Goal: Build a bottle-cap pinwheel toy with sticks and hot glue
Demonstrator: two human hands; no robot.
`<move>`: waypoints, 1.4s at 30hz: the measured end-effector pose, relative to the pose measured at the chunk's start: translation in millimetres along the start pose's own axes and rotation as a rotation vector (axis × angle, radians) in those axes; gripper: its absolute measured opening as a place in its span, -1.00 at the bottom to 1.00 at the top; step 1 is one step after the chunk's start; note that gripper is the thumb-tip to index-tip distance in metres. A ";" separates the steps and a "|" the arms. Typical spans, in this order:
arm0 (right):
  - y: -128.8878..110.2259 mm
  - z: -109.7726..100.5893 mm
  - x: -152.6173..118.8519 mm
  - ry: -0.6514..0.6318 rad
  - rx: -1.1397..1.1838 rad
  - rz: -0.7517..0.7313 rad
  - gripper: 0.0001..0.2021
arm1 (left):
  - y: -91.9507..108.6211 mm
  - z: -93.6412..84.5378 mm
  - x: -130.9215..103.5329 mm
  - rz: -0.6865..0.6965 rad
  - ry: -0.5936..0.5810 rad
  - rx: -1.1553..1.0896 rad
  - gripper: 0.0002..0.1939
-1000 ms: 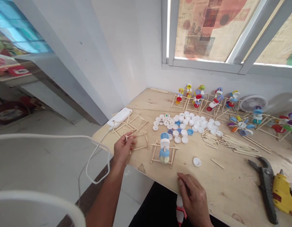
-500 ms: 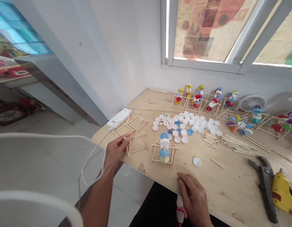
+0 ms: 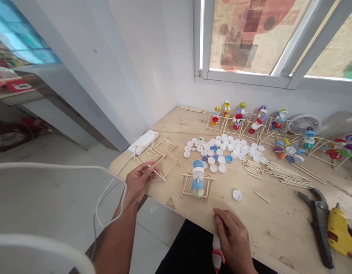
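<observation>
My left hand (image 3: 140, 180) pinches the near side of a square frame of thin wooden sticks (image 3: 162, 176) between thumb and fingers, at the left end of the table. This frame is tilted and overlaps other stick frames (image 3: 148, 153) behind it. Resting at the table's front edge, my right hand (image 3: 233, 234) has its fingers curled together, with nothing visible in them. Between the hands stands a stick frame bearing a wheel of blue and white bottle caps (image 3: 198, 174). A single white cap (image 3: 237, 195) lies beyond my right hand.
Many loose bottle caps (image 3: 221, 160) and cut sticks (image 3: 288, 175) lie mid-table. Several finished cap wheels on frames (image 3: 237, 120) line the wall beside a small white fan (image 3: 304, 123). Cutters (image 3: 320, 224) and a yellow glue gun (image 3: 343, 232) are at right, a white power strip (image 3: 144, 142) at left.
My left hand has tilted the stick frame and brought it against the frames behind it. My right hand has stayed in place.
</observation>
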State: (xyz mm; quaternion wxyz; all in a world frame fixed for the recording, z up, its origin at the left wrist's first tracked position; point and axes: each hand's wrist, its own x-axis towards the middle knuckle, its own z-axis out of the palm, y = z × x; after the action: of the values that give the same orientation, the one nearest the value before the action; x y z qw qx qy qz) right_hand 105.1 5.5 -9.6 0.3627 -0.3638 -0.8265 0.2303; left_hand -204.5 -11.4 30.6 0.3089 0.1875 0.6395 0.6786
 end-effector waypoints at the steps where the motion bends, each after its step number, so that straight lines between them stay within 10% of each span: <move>1: -0.4 -0.4 0.1 0.000 0.002 0.003 -0.80 | -0.4 0.0 0.5 0.010 0.006 0.007 -0.56; 18: 0.9 -0.4 0.8 0.007 0.015 0.001 -0.79 | -4.9 -1.5 2.9 0.118 0.053 0.258 -0.44; 25: -0.5 0.4 1.9 0.016 0.006 -0.016 -0.79 | 12.0 -7.3 8.8 0.402 0.344 0.598 -0.60; 33: -3.7 0.1 1.3 0.007 -0.007 0.019 -0.78 | 53.5 28.5 21.6 0.638 0.098 0.830 -0.72; 42: -3.8 -2.2 2.3 -0.019 0.013 0.031 -0.78 | 35.8 34.3 -27.4 0.606 0.014 0.752 -0.70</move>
State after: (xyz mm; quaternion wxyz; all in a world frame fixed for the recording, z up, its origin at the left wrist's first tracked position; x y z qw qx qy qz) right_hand 104.0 5.1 -4.8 0.3538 -0.3719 -0.8226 0.2448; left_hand -168.4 -3.3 73.5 0.0037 0.4593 0.7593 0.4610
